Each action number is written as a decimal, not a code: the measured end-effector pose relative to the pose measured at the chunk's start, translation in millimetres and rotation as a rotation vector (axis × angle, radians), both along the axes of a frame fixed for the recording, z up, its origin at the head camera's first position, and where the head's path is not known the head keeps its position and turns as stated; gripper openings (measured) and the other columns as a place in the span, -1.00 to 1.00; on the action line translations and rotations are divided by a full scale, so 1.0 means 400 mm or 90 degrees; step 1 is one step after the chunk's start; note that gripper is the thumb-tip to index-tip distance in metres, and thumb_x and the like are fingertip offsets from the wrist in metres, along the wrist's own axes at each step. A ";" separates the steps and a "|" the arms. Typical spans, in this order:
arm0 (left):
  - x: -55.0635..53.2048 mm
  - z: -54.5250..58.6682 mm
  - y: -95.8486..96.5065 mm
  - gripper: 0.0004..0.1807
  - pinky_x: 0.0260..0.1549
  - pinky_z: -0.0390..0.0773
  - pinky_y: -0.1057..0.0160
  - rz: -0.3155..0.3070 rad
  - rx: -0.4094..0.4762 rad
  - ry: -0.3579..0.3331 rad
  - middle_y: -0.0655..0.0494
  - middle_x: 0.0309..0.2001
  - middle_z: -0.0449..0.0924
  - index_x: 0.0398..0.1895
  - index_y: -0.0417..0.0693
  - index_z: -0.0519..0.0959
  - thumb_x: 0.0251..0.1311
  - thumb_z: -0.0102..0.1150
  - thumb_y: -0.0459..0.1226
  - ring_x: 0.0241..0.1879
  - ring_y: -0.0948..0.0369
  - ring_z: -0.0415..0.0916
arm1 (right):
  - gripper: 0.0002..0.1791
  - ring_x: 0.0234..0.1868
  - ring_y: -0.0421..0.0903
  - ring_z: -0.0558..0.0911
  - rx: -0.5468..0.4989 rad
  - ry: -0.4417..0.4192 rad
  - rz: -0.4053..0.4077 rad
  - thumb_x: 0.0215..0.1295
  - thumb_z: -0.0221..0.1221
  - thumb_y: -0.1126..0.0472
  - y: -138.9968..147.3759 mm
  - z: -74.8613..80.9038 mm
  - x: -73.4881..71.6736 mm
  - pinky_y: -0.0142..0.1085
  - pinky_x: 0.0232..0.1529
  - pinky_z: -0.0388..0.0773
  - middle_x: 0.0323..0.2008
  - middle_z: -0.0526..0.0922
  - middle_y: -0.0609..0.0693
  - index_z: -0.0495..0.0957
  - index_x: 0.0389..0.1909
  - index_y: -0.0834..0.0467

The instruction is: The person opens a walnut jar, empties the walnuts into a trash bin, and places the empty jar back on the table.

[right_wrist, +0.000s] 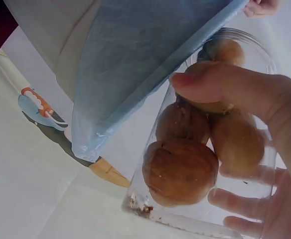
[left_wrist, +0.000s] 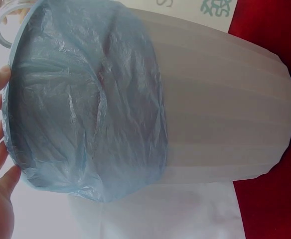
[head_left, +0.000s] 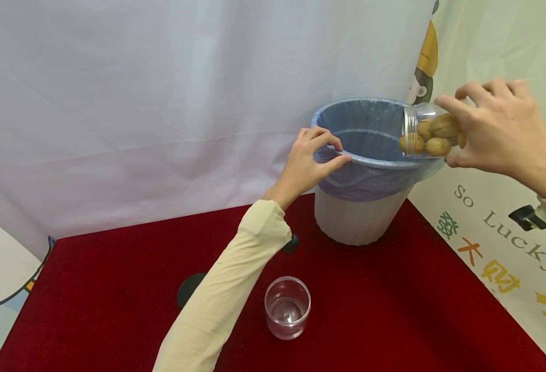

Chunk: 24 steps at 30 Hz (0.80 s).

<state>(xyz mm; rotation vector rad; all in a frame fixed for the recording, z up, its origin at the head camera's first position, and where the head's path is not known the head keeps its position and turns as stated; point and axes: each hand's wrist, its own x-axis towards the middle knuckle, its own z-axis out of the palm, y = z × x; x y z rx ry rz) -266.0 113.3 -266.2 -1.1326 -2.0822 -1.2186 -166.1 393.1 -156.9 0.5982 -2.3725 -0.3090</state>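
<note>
My right hand (head_left: 501,126) grips a clear jar (right_wrist: 160,219), tilted onto its side, with its threaded mouth over the rim of a trash can (head_left: 359,219). Several yellow-brown, roundish pieces (right_wrist: 180,172) lie inside the jar, with crumbs near its base. A thin blue bag (left_wrist: 85,109) lines the trash can and folds down over its outside. At the near left of the rim, my left hand (head_left: 307,155) holds the lined edge between thumb and fingers. The bottom of the trash can's inside is hidden in the head view.
A small clear cup (head_left: 287,307) stands on the red tabletop (head_left: 129,279), right of my left forearm. A dark round thing (head_left: 189,289) is partly covered by that sleeve. White cloth (head_left: 161,103) hangs behind, and a printed curtain (head_left: 487,217) runs along the right.
</note>
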 end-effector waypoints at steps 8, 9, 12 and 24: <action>0.003 0.002 -0.002 -0.79 -0.05 0.28 0.31 0.005 -0.005 -0.005 0.29 -0.18 0.46 -0.35 0.08 0.60 0.07 0.35 -0.05 -0.05 0.22 0.26 | -0.03 -0.15 0.41 0.37 0.004 0.019 0.018 -0.70 0.41 0.16 -0.004 -0.004 -0.006 0.24 -0.17 0.22 -0.09 0.44 0.30 0.42 0.07 0.16; 0.004 0.002 -0.002 -0.79 -0.06 0.28 0.31 0.005 -0.005 -0.006 0.29 -0.17 0.46 -0.35 0.08 0.60 0.07 0.35 -0.05 -0.05 0.22 0.26 | -0.04 -0.15 0.41 0.38 0.005 0.021 0.022 -0.69 0.40 0.17 -0.005 -0.004 -0.006 0.24 -0.17 0.22 -0.09 0.44 0.30 0.43 0.07 0.17; 0.005 0.002 -0.002 -0.80 -0.06 0.28 0.30 0.005 -0.004 -0.008 0.29 -0.17 0.45 -0.36 0.08 0.59 0.07 0.35 -0.05 -0.05 0.22 0.25 | -0.09 -0.15 0.40 0.38 0.009 0.031 0.031 -0.66 0.35 0.21 -0.007 -0.005 -0.008 0.23 -0.16 0.22 -0.11 0.44 0.30 0.43 0.05 0.18; 0.008 0.003 -0.002 -0.79 -0.06 0.28 0.29 0.007 -0.009 -0.013 0.27 -0.16 0.46 -0.35 0.08 0.59 0.07 0.35 -0.04 -0.06 0.22 0.25 | -0.10 -0.13 0.37 0.39 0.039 0.067 0.057 -0.72 0.31 0.33 -0.012 -0.009 -0.017 0.20 -0.16 0.22 -0.12 0.43 0.29 0.41 0.00 0.18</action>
